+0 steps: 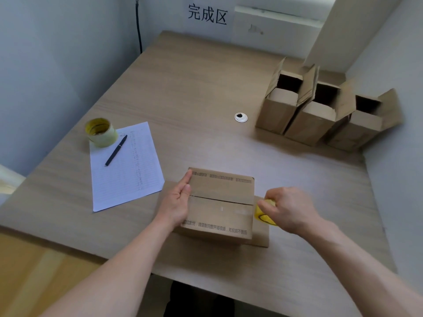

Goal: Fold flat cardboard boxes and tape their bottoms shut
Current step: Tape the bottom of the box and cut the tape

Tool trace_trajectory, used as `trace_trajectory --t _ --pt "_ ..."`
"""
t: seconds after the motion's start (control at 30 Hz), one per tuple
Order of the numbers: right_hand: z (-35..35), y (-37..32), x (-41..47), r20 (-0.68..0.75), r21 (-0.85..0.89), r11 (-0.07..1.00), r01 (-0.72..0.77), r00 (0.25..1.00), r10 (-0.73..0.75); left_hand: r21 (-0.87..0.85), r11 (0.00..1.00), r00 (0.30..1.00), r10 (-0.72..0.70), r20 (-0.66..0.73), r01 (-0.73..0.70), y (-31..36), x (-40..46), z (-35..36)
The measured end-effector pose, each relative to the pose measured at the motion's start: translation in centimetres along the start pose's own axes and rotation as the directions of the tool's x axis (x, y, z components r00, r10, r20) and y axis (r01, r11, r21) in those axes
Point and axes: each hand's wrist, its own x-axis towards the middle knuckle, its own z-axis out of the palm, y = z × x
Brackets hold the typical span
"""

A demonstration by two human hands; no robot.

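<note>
**Taping the bottom seam**

The right hand (pixel 289 208) has its grip closed round a yellow tape roll (pixel 263 213) at the right edge of the box (pixel 220 202). The left hand (pixel 179 202), fingers straight, presses the box's left edge. The box sits upturned on the surface (pixel 194 99); tape appears to span its seam. Next, likely tearing the tape. Print on the box is too blurred to read; the wall sign (pixel 207 14) beyond the box reads 完成区.

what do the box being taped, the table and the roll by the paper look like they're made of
Box: brown cardboard, matte, with creased flaps and printed text. Table: looks like wood-grain laminate, pale streaked and smooth; solid wood can't be ruled out. Roll: yellowish translucent plastic tape, slightly glossy.
</note>
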Motion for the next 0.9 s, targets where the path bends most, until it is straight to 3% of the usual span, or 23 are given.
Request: trace_trajectory --t 0.13,0.2,0.23,0.27,0.3,0.33,0.37,0.47,0.57,0.63,0.7,0.77,0.83,0.9 --pt "2.2 0.4 0.5 0.01 0.017 0.999 -0.049 0.999 0.049 0.064 0.998 1.0 0.021 -0.014 -0.021 0.1 -0.1 0.1" --pt "2.9 0.6 0.6 0.03 0.094 0.991 -0.096 0.995 0.093 0.256 0.966 0.999 0.037 0.004 -0.037 0.1 -0.1 0.1" --pt "3.2 0.7 0.7 0.045 0.133 0.985 -0.108 0.994 0.103 0.471 0.882 1.0 0.028 0.007 -0.028 0.3 -0.1 0.0" --pt "3.4 0.7 0.8 0.065 0.17 0.979 -0.11 0.993 0.101 0.692 0.722 1.0 0.008 0.004 -0.009 0.7 0.0 0.0" --pt "3.5 0.7 0.9 0.085 0.204 0.973 -0.106 0.992 0.09 0.835 0.551 1.0 -0.006 -0.003 0.006 1.3 0.1 0.3" --pt "3.5 0.7 1.0 0.101 0.229 0.969 -0.094 0.992 0.073 0.892 0.451 1.0 -0.015 0.002 0.005 2.0 0.0 0.9" --pt "3.4 0.6 1.1 0.114 0.234 0.969 -0.075 0.992 0.05 0.909 0.417 0.999 -0.01 0.032 -0.025 2.8 -0.3 2.0" --pt "2.8 0.2 1.5 0.181 0.183 0.983 0.011 0.983 -0.045 0.858 0.45 0.964 0.032 0.263 -0.249 4.4 -2.5 6.7" --pt "2.3 -0.7 2.1 0.25 0.186 0.98 0.071 0.961 -0.117 0.765 0.368 0.838 0.08 0.54 -0.528 4.7 -4.1 9.4" --pt "2.2 -1.1 2.1 0.249 0.213 0.975 0.061 0.962 -0.115 0.734 0.303 0.788 0.112 0.606 -0.608 4.0 -3.4 7.7" --pt "2.4 -1.3 1.7 0.215 0.224 0.974 0.041 0.972 -0.091 0.797 0.336 0.861 0.104 0.498 -0.502 2.7 -1.5 3.7" --pt "2.9 -1.5 0.9 0.186 0.28 0.959 -0.039 0.982 -0.015 0.877 0.411 0.966 0.039 0.257 -0.25 1.9 1.0 -0.3" --pt "3.4 -2.3 0.2 0.164 0.328 0.941 -0.079 0.986 0.026 0.86 0.507 0.993 -0.055 0.108 -0.065 1.6 2.9 -2.4" --pt "3.6 -3.2 0.1 0.156 0.329 0.938 -0.106 0.986 0.057 0.767 0.64 0.989 -0.072 0.127 -0.052 1.5 4.6 -2.6"
